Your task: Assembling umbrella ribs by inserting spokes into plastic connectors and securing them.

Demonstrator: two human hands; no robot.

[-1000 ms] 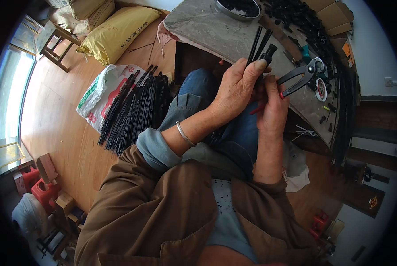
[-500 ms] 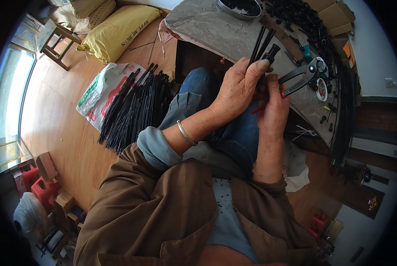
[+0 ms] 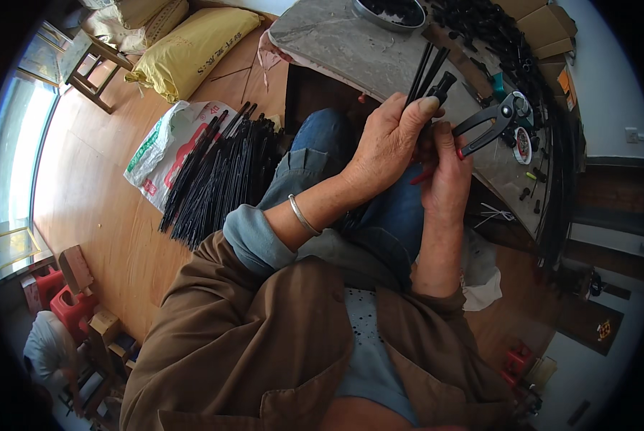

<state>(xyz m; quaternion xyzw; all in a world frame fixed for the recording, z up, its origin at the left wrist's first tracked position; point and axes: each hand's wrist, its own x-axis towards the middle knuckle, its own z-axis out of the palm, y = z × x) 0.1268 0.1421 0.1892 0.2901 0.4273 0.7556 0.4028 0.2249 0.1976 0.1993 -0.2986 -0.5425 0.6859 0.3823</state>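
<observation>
Above my left knee, my left hand [image 3: 383, 149], with a silver bangle at the wrist, is closed around several thin black rods [image 3: 424, 70]. A short black ribbed cylindrical piece [image 3: 444, 85] is under its thumb, beside the rods. My right hand [image 3: 445, 176] grips pliers [image 3: 490, 135] with curved dark handles and red parts; their pivot points away, toward the table. The two hands are close together, and my fingers hide where the black pieces meet. A large bundle of black rods [image 3: 225, 176] lies on the floor left of my legs, partly on a printed plastic bag [image 3: 153, 154].
The grey table [image 3: 322, 43] carries a metal bowl [image 3: 390, 14], a heap of black parts [image 3: 490, 32] and a small white dish [image 3: 523, 146]. Yellow sacks [image 3: 196, 54] and a wooden stool [image 3: 92, 68] stand far left. Lower left, apparently a person in grey [image 3: 50, 341] is near red stools [image 3: 74, 309].
Both hands have shifted very slightly to the right, with their grips unchanged. The grey-clad figure at the lower left has moved a little.
</observation>
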